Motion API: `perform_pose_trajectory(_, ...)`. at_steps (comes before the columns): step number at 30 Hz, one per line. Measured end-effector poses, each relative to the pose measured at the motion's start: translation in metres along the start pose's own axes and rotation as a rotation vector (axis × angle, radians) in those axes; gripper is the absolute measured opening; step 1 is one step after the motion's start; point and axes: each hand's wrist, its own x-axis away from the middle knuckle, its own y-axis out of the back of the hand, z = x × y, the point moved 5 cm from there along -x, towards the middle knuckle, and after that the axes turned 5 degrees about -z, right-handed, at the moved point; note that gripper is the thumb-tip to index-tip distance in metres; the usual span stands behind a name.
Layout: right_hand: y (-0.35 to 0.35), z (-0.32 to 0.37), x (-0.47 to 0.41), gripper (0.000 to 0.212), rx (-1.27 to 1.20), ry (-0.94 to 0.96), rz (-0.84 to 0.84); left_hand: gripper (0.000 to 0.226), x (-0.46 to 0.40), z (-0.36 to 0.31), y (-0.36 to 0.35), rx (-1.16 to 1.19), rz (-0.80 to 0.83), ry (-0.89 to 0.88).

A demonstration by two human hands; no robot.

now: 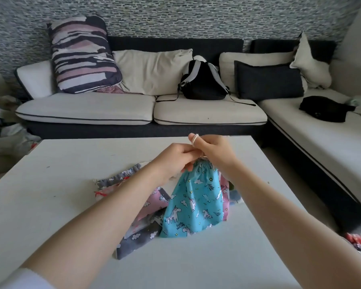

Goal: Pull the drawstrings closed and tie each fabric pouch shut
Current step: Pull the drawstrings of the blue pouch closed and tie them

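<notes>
**Op A:** From my screen, I have the blue unicorn pouch (193, 202) lifted by its neck, its bottom edge resting on the white counter (50, 205). The mouth looks gathered tight already.

**Op B:** And the grips?

**Op A:** My right hand (212, 152) is curled, with the white drawstring (194, 139) wound around its raised forefinger. My left hand (175, 161) pinches at the gathered neck, fingers bent on fabric or cord; I can't tell which.

**Op B:** What worries you?

**Op A:** I judge the knot is mid-forming. If the loop slides off that finger before the end passes through, the tie falls apart. If the left pinch eases, the neck could reopen. Pulling too hard upward could lift the pouch off the counter and twist the cord.

**Op B:** The others?

**Op A:** A grey pouch (138, 239) and a pink pouch (152, 202) lie underneath and beside it, touching. A stray cord from them could get caught in this knot.
</notes>
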Motion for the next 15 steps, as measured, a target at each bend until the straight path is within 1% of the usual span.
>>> perform_pose_trajectory(2, 0.001, 0.005, -0.001, 0.053, 0.010, 0.015, -0.002, 0.025, -0.003, 0.003, -0.001, 0.070, 0.007, 0.045)
perform_pose_trajectory(4, 0.001, 0.004, -0.002, 0.047, 0.029, 0.009, 0.022, 0.020, -0.007, 0.010, 0.004, 0.139, -0.025, 0.128)
perform_pose_trajectory(5, 0.002, 0.002, -0.003, 0.038, 0.045, -0.002, 0.060, 0.019, -0.009, 0.014, 0.006, 0.177, -0.038, 0.171)
perform_pose_trajectory(6, 0.003, -0.001, -0.003, 0.026, 0.045, -0.034, 0.104, 0.021, -0.009, 0.018, 0.008, 0.226, -0.040, 0.209)
perform_pose_trajectory(7, 0.005, -0.005, -0.003, 0.018, 0.033, -0.057, 0.141, 0.025, -0.010, 0.023, 0.010, 0.283, -0.037, 0.236)
perform_pose_trajectory(9, 0.008, -0.013, -0.006, 0.023, -0.046, -0.102, 0.129, 0.032, -0.009, 0.029, 0.011, 0.390, -0.019, 0.251)
perform_pose_trajectory(10, 0.009, -0.018, -0.008, 0.028, -0.081, -0.124, 0.093, 0.033, -0.008, 0.031, 0.012, 0.427, -0.012, 0.249)
perform_pose_trajectory(12, 0.010, -0.032, -0.011, 0.035, -0.070, -0.167, 0.014, 0.034, -0.007, 0.037, 0.016, 0.447, -0.023, 0.231)
perform_pose_trajectory(13, 0.010, -0.039, -0.012, 0.037, -0.037, -0.182, -0.010, 0.034, -0.006, 0.039, 0.019, 0.424, -0.034, 0.214)
perform_pose_trajectory(15, 0.010, -0.049, -0.013, 0.042, 0.008, -0.195, -0.036, 0.034, -0.003, 0.045, 0.023, 0.306, -0.041, 0.187)
